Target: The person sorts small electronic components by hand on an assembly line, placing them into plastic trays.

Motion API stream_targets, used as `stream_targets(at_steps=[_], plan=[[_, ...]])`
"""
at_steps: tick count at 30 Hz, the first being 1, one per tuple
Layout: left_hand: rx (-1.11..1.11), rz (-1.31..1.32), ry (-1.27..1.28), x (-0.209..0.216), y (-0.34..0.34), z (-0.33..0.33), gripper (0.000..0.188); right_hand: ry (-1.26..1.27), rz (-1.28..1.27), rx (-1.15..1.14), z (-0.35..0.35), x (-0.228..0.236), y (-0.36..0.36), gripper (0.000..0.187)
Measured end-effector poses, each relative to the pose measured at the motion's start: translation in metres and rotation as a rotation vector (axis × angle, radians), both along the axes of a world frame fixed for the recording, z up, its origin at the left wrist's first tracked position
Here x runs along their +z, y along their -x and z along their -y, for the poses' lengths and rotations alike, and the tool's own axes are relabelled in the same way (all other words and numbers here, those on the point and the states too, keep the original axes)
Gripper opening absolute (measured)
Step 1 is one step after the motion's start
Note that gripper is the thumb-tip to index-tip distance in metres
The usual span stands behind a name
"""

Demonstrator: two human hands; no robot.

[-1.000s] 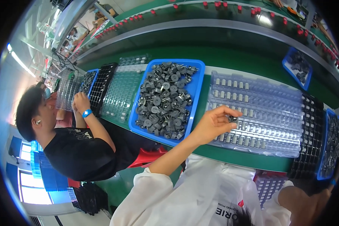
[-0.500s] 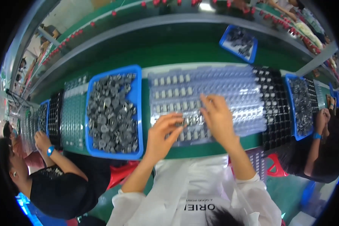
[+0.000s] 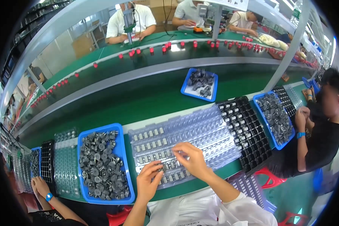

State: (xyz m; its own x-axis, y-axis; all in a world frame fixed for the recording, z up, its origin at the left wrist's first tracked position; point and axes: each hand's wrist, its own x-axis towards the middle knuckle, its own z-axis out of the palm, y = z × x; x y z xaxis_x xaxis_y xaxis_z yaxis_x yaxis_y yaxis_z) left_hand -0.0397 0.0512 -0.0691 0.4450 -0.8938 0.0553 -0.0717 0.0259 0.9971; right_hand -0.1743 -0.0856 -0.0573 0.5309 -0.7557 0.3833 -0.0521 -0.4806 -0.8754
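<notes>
A clear plastic tray with rows of pockets lies in front of me, its left part holding rows of small silver cylindrical parts. Over the tray's near left portion, my left hand is closed, thumb and fingertips around a small dark metallic part. My right hand is farther right above the same rows, thumb and forefinger pinched together. What sits in that pinch, if anything, is too small to make out. Left of the tray stands a blue bin heaped with grey round components.
A black pocket tray with silver parts adjoins on the right, then another blue bin. A smaller blue bin sits on the green belt beyond. Co-workers sit on both sides and across. Red pieces line the far ledge.
The view has tipped up and swung, bringing people across the line into sight. Both hands stay over the tray's filled rows, the left still closed and the right's fingers now pinched.
</notes>
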Motion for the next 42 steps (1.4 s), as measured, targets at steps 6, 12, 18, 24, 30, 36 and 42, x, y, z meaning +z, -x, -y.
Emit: stream_targets(at_steps=[6, 12, 18, 24, 30, 36, 42], plan=[[-0.002, -0.044, 0.016, 0.01, 0.004, 0.008, 0.018, -0.19, -0.014, 0.118, -0.005, 0.015, 0.023, 0.026], [-0.022, 0.009, 0.018, 0.012, 0.009, 0.012, 0.019, -0.613, 0.054, 0.144, -0.01, 0.014, 0.038, 0.02], [-0.026, 0.173, 0.017, -0.006, 0.003, 0.016, 0.023, -0.431, 0.106, 0.123, -0.008, 0.008, 0.034, 0.019], [-0.095, 0.018, 0.0, 0.022, 0.01, 0.028, 0.059, -0.111, 0.008, 0.087, -0.007, 0.019, 0.036, 0.018], [-0.124, 0.169, 0.027, 0.028, 0.016, 0.018, 0.06, 0.205, -0.077, 0.113, -0.019, 0.026, 0.036, 0.02], [-0.123, 0.157, 0.033, 0.03, 0.019, 0.016, 0.06, 0.29, -0.048, 0.134, -0.018, 0.023, 0.035, 0.021], [-0.146, 0.181, 0.038, 0.029, 0.017, 0.017, 0.06, 0.241, -0.084, 0.178, -0.015, 0.023, 0.038, 0.023]])
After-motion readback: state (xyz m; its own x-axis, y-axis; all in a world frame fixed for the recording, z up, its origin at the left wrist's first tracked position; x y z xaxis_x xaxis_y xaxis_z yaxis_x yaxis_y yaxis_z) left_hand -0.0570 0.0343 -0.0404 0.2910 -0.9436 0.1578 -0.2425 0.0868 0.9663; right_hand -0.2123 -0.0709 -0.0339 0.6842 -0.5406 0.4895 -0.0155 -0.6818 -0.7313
